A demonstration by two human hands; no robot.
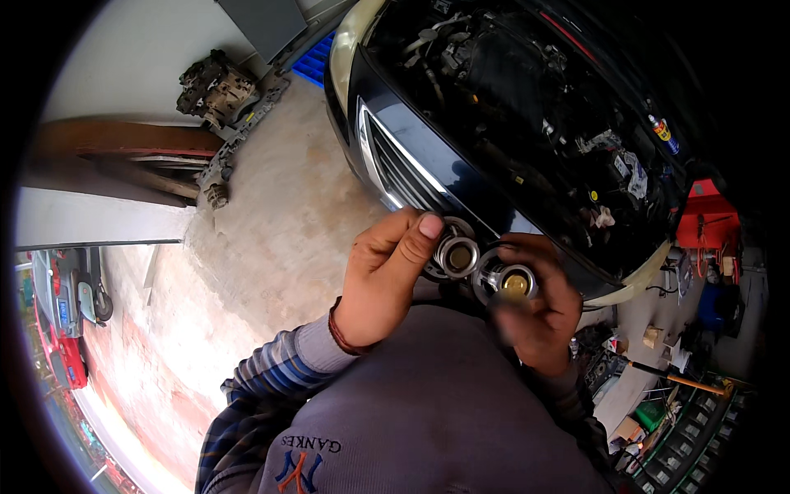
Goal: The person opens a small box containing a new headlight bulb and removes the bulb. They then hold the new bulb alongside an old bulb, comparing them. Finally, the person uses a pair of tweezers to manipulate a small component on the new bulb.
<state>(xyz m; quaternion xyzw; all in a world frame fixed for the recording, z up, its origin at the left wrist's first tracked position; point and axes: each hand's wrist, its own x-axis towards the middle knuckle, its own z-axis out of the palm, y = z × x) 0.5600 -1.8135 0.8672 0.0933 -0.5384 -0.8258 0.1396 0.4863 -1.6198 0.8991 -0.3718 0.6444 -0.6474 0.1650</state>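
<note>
My left hand (380, 280) pinches a round metal engine thermostat (457, 257) between thumb and fingers, its dull centre turned toward me. My right hand (547, 309) grips a second thermostat (516, 283), which has a brass-coloured centre and a dark outer ring. Both parts are held side by side in front of my chest, almost touching; whether they touch I cannot tell. The fingertips of my right hand are partly blurred. Just beyond my hands lies the front grille (403, 160) of a dark car.
The car's engine bay (510, 107) is exposed, with a spray can (663, 133) at its right edge. A red toolbox (708, 216) and scattered tools stand to the right. A dirty engine part (217, 89) sits on the floor at the far left, near a blue crate (314, 60).
</note>
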